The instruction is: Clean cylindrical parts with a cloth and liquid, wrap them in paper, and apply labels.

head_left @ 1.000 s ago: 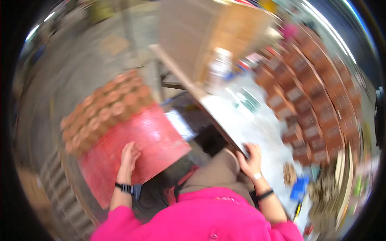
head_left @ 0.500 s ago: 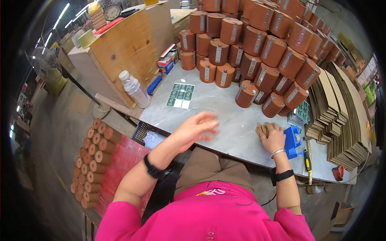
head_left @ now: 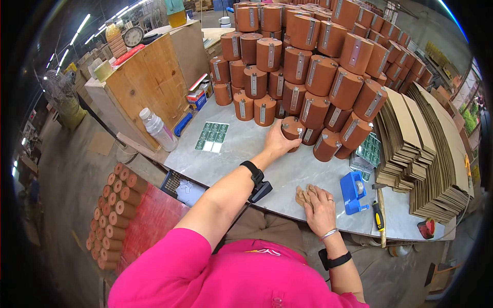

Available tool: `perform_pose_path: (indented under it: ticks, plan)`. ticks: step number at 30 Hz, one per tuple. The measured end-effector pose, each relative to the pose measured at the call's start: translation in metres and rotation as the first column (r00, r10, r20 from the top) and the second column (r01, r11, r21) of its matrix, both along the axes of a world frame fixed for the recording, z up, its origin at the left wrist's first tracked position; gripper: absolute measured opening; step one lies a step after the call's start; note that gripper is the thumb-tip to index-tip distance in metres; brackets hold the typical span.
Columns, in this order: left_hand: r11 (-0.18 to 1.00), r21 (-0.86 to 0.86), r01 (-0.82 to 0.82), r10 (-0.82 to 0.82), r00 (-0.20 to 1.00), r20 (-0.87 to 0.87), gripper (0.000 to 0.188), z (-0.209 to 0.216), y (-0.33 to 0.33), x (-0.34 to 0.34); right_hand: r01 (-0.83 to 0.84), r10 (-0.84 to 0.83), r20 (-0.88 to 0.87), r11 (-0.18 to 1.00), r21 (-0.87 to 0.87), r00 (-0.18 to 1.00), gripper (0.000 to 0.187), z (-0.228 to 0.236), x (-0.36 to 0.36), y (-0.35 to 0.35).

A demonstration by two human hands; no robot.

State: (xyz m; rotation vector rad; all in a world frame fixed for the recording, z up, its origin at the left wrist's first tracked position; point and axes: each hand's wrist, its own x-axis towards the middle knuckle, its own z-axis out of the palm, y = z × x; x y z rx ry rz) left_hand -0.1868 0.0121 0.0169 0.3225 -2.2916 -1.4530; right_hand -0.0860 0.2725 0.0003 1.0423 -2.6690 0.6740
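My left hand (head_left: 280, 141) reaches across the table and has its fingers round a reddish-brown cylinder (head_left: 292, 127) at the front of a tall stack of similar cylinders (head_left: 298, 64). Most of these carry a metal strip down the side. Closer to me, my right hand (head_left: 319, 209) rests on the tabletop, its fingers bunched over a crumpled tan cloth (head_left: 305, 195). Left of my left hand lies a sheet of green labels (head_left: 211, 136), with a few spots bare white.
A blue tape dispenser (head_left: 353, 192), a yellow-and-black handled tool (head_left: 378, 216) and stacked cardboard (head_left: 434, 149) stand to the right. Green labels (head_left: 367, 150) lie behind the dispenser. A white bottle (head_left: 156, 128) and wooden box (head_left: 154, 77) are left; cylinders with holes (head_left: 120, 208) lie on a red board.
My left hand has moved forward from above the table's near edge and taken hold of the front cylinder. My right hand stays on the cloth, which has shifted away from the tape dispenser.
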Motion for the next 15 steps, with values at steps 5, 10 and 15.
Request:
perform_pose_path:
  ticks: [5, 10, 15]
  plan:
    - [0.984, -0.085, 0.159, -0.141, 0.973, 0.180, 0.081, 0.014, -0.022, 0.009, -0.022, 0.022, 0.057, 1.000, 0.014, 0.998, 0.037, 0.002, -0.003, 0.005]
    - [0.932, -0.287, 0.222, -0.207, 0.975, 0.080, 0.083, 0.006, -0.020, 0.070, -0.028, 0.029, 0.020, 0.998, -0.051, 0.999, 0.021, -0.010, -0.032, 0.008]
    - [0.934, -0.175, 0.313, -0.320, 0.947, -0.018, 0.086, -0.006, 0.001, 0.144, 0.040, 0.065, 0.207, 0.884, -0.466, 0.976, 0.022, 0.053, -0.033, -0.030]
